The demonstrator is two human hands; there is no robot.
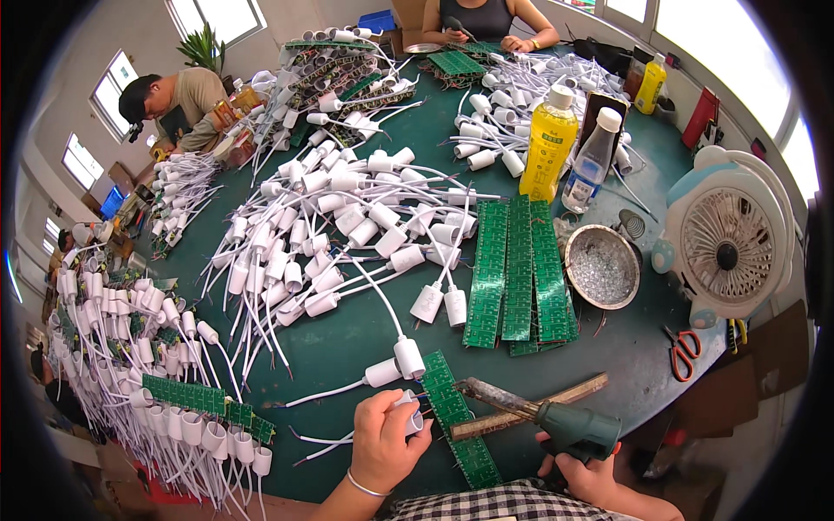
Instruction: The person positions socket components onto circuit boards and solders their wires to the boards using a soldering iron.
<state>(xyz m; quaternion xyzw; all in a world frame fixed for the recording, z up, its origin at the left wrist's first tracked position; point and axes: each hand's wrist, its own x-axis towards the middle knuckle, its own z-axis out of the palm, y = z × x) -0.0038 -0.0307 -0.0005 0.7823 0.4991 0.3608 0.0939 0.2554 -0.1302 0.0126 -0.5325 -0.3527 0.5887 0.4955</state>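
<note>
My left hand [380, 441] pinches a white cylindrical lamp socket [414, 424] whose thin wires reach the upper part of a narrow green circuit board strip [445, 387]. Closed round the dark green handle of a soldering iron [580, 431] is my right hand [584, 476]. The iron's metal barrel points left, its tip above the strip. Beneath the barrel a wooden stick [569, 395] lies across the strip. Just beyond my left hand are two more white sockets [408, 358] with cables. Whether the tip touches a joint, I cannot tell.
A big heap of white sockets [347, 217] covers the middle. Stacked green board strips [519, 269], a metal bowl [602, 267], yellow bottle [549, 148], clear bottle [592, 165], fan [728, 247] and red-handled scissors [685, 354] stand right. Wired boards [187, 395] pile left. Two people work beyond.
</note>
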